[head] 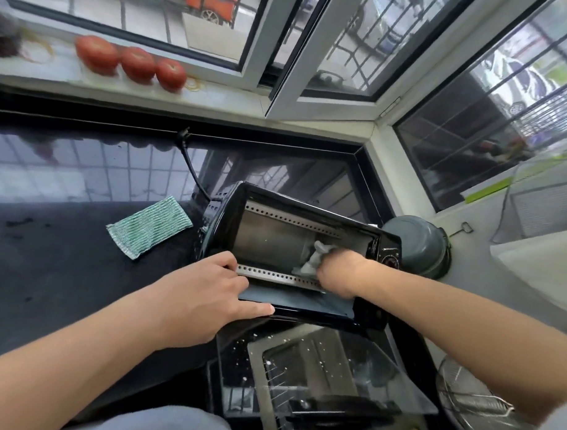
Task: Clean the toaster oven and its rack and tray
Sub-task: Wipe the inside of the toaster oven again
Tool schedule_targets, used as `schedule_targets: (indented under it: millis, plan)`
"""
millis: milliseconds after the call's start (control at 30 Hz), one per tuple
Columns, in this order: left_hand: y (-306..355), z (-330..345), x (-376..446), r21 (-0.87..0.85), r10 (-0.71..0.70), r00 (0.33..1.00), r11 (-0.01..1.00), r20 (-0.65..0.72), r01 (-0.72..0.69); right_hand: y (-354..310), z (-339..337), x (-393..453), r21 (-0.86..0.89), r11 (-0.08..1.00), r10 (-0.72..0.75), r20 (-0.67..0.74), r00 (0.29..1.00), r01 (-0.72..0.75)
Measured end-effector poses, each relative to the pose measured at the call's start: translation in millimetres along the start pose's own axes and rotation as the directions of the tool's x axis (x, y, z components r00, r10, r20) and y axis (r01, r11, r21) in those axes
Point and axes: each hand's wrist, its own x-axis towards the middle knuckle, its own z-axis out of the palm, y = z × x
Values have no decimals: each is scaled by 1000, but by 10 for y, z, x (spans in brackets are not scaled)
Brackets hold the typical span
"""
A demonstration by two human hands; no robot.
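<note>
Right hand grips a grey cloth inside the toaster oven

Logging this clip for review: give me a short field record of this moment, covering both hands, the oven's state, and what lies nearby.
activity: wiping inside the black toaster oven
oven door: open, glass door folded down toward the person
right hand: inside the cavity, grip on a crumpled grey cloth
left hand: flat on the oven's front left edge, steadying it
counter: green-and-white mesh scrub pad lying left of the oven, apart from it
sill: three red tomatoes
right of oven: grey domed lid
</note>
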Motion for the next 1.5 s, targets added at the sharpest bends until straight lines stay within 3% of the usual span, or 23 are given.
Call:
schedule_targets:
  millis: [67,167,367,567,733,833,1000,1100,1200,1267,1400,1500]
  plan:
    - [-12,-2,4,-4,-4,1000,1000,-6,4,14,32,-282,94,995,-6,-71,997,12]
    - [-34,-1,6,-4,13,1000,1000,16,-13,-42,38,-534,112,988,-119,75,990,110]
    - [24,4,-22,26,32,997,999,65,-34,-280,-85,-191,409,912,-81,179,980,0]
    - [45,50,-51,73,24,995,997,99,-32,-193,176,-771,718,694,-43,102,994,-44]
    - [17,32,-19,119,26,989,992,144,-43,-311,395,-873,867,484,185,30,982,-118]
    - [26,11,-18,139,38,984,988,173,-62,-455,363,-729,903,413,354,-35,935,-122]
    - [39,89,-64,256,92,983,958,159,-132,-833,420,-777,931,340,363,-259,895,131]
    - [-2,260,-127,324,140,978,928,153,-184,-974,665,-658,937,348,494,-170,853,-14]
    - [-89,474,-143,385,170,975,898,145,-214,-1104,750,-559,969,237,579,-81,811,-72]
    - [-178,613,-116,396,162,974,894,155,-212,-1269,756,-466,989,136,636,-47,771,-51]
    - [-351,890,-14,443,140,971,871,192,-213,-1601,770,-216,978,-206,769,136,624,41]
    - [-487,1072,69,461,143,963,856,227,-236,-1820,725,-19,963,-261,822,186,538,66]
